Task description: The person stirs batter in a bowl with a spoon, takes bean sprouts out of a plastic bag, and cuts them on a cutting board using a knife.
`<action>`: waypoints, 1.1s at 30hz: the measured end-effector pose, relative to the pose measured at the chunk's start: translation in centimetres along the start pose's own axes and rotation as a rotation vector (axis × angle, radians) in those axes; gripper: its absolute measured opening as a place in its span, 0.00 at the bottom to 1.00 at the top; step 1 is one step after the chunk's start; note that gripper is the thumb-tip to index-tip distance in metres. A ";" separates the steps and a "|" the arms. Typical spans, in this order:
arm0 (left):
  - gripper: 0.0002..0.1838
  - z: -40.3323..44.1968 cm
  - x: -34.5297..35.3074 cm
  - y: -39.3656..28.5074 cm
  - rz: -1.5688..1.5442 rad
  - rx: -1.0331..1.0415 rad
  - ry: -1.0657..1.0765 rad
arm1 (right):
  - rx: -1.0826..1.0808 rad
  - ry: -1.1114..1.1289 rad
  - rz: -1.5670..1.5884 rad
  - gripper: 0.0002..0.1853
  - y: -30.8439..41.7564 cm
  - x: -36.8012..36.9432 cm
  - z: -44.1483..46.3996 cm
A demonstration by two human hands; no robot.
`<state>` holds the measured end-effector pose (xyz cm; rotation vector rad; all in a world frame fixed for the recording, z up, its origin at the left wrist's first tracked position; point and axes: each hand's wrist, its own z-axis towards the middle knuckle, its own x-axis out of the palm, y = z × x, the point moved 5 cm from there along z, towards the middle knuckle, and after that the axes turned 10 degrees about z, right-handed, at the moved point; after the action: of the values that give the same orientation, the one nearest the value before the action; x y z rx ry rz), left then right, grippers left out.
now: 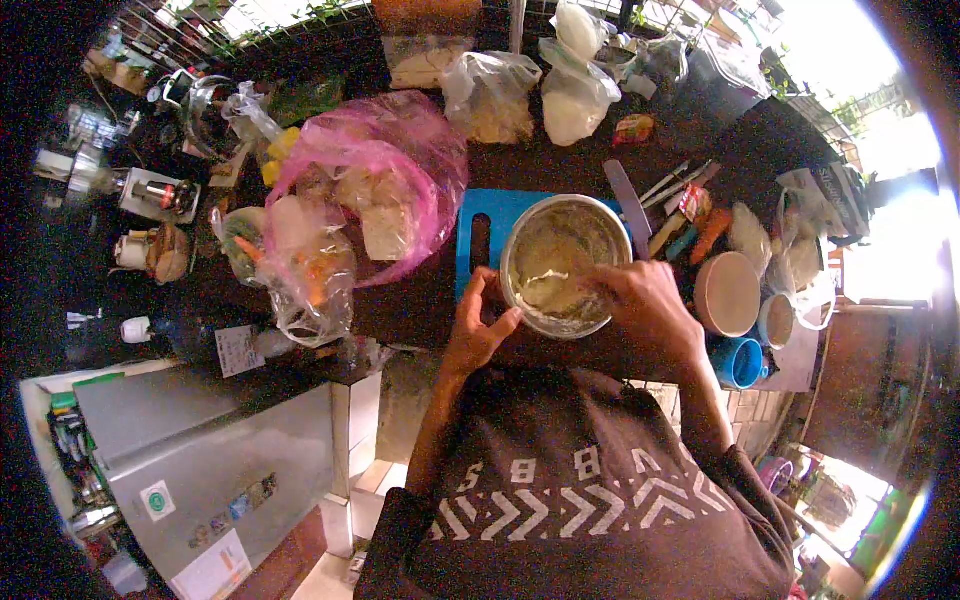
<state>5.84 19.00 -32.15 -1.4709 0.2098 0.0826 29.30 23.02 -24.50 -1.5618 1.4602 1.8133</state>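
Observation:
A round metal bowl (507, 262) sits on a blue cutting board (470, 207), with a pale, floury mixture (545, 275) inside and smears up its wall. My left hand (480, 325) grips the bowl's near left side, its thumb at the rim and its fingers along the outside. Over the right part of the bowl, my right hand (645, 300) reaches in with curled fingers. Those fingertips are blurred against the mixture, and whatever they hold cannot be made out.
A pink plastic bag (440, 180) of food lies left of the board. Right of it are a knife (627, 205), other utensils, a beige bowl (727, 293) and a blue cup (738, 362). Clear bags (490, 95) stand behind; a fridge (220, 450) is at lower left.

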 end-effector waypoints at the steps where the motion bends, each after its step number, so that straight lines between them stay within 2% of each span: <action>1: 0.18 -0.1 0.0 0.2 0.011 -0.001 -0.002 | 0.021 -0.018 -0.002 0.12 0.3 -0.9 0.2; 4: 0.19 -0.3 0.1 0.8 0.075 0.017 0.008 | 0.043 -0.144 0.080 0.13 0.6 -1.3 0.8; 7: 0.18 -0.1 0.5 -0.3 0.084 -0.019 0.076 | -0.146 -0.188 -0.032 0.17 3.3 -0.1 0.4; 9: 0.18 -0.1 0.4 -0.1 0.082 -0.005 0.055 | -0.279 -0.141 -0.176 0.25 4.4 1.3 0.1; 11: 0.18 -0.4 0.2 0.3 0.078 0.005 0.039 | -0.306 -0.100 -0.161 0.26 4.2 1.3 -0.7; 13: 0.19 -0.8 -0.2 0.6 0.085 0.015 -0.017 | -0.301 0.042 -0.088 0.30 4.4 0.7 -1.1; 16: 0.19 -0.7 -0.4 0.8 0.060 0.018 -0.007 | -0.249 0.092 -0.073 0.32 4.7 -2.1 -1.4; 18: 0.19 -0.7 -0.2 1.0 0.043 0.012 0.010 | -0.255 0.034 -0.034 0.33 4.4 -2.1 -1.3; 19: 0.19 -0.6 -0.1 1.0 0.036 0.006 0.018 | -0.268 -0.058 0.027 0.26 4.7 -2.2 -1.2; 21: 0.19 -0.5 -0.2 0.7 0.035 -0.001 0.018 | -0.286 -0.151 0.087 0.20 4.3 -1.3 -1.0; 24: 0.19 -0.7 -0.4 0.6 0.012 0.001 0.014 | -0.328 -0.092 0.048 0.30 3.8 0.7 -0.7; 27: 0.19 -0.8 -0.6 0.8 0.051 0.012 0.008 | -0.269 0.061 0.055 0.27 3.9 -1.0 -1.2; 30: 0.20 -0.9 -0.1 1.0 0.059 -0.008 0.018 | -0.247 0.058 0.061 0.25 4.2 -3.0 -0.9; 32: 0.20 -0.6 0.2 1.0 0.003 -0.020 0.023 | -0.228 -0.176 0.127 0.21 3.5 -2.7 0.0; 33: 0.20 -0.4 0.2 1.0 0.043 0.019 0.029 | -0.197 -0.186 0.160 0.16 2.6 -1.1 0.9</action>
<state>5.86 18.63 -33.17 -1.4493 0.2652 0.0937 27.18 23.05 -22.44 -1.3496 1.3899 2.1881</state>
